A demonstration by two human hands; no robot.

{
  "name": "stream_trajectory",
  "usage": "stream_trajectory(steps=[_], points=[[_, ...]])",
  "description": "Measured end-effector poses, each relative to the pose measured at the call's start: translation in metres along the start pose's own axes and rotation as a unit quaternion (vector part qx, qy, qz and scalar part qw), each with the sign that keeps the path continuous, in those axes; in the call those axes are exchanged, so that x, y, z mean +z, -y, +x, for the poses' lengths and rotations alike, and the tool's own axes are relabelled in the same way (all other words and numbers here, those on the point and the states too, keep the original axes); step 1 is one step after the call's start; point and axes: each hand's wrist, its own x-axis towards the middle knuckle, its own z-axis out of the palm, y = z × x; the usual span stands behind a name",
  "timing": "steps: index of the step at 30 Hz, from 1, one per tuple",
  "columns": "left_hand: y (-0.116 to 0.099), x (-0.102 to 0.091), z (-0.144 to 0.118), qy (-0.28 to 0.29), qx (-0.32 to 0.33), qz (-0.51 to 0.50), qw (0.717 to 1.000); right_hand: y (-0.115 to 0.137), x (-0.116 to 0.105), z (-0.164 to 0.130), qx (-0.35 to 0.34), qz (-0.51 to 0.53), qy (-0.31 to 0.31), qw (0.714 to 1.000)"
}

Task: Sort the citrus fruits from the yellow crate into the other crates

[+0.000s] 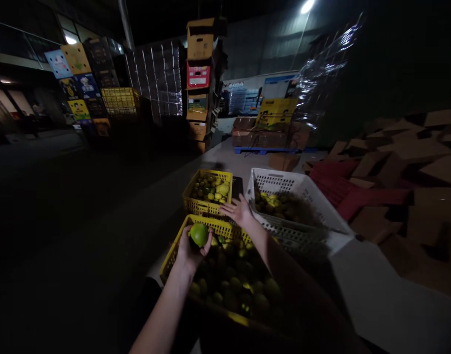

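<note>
Your left hand (191, 248) is low in the middle of the frame, with its fingers curled around a round green fruit (199, 234). The fruit sits over the far rim of the near yellow crate (172, 255), which is full of more green fruit. Your right hand (238, 211) is just above and to the right, open and flat with its fingers spread, holding nothing. It hangs between the near crate and the far yellow crate (205, 207), which holds green and yellow fruit. A white crate (302, 187) with fruit in it stands to the right. Tall stacks of cardboard boxes (199, 78) rise in the upper middle of the frame.
</note>
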Motion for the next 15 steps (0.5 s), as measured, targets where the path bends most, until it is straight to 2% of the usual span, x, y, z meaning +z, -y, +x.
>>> stream_trajectory(steps=[1, 3, 5, 7, 8, 11, 13, 15], points=[[-0.001, 0.001, 0.000, -0.002, -0.001, -0.002, 1.000, 0.011, 0.005, 0.009, 0.004, 0.002, -0.012, 1.000], [-0.002, 0.001, 0.001, -0.008, -0.003, -0.003, 1.000, 0.018, 0.005, 0.007, 0.029, -0.003, -0.015, 0.999], [-0.003, 0.000, 0.002, -0.014, -0.002, 0.000, 1.000, 0.006, -0.010, -0.016, 0.065, -0.033, 0.019, 0.997], [-0.002, -0.002, 0.002, -0.015, 0.006, 0.002, 1.000, -0.017, -0.031, -0.047, 0.132, -0.096, 0.050, 0.985], [-0.002, -0.003, 0.001, -0.013, 0.010, 0.002, 1.000, -0.029, -0.042, -0.062, 0.144, -0.119, 0.064, 0.980], [0.002, -0.006, 0.002, -0.001, 0.019, 0.009, 1.000, -0.054, -0.065, -0.097, 0.187, -0.149, 0.066, 0.969], [0.008, -0.007, 0.005, -0.001, 0.027, 0.019, 0.999, -0.057, -0.073, -0.108, 0.193, -0.167, 0.058, 0.965], [0.016, -0.009, 0.014, -0.012, 0.040, 0.058, 0.997, -0.055, -0.076, -0.113, 0.162, -0.159, 0.044, 0.973]])
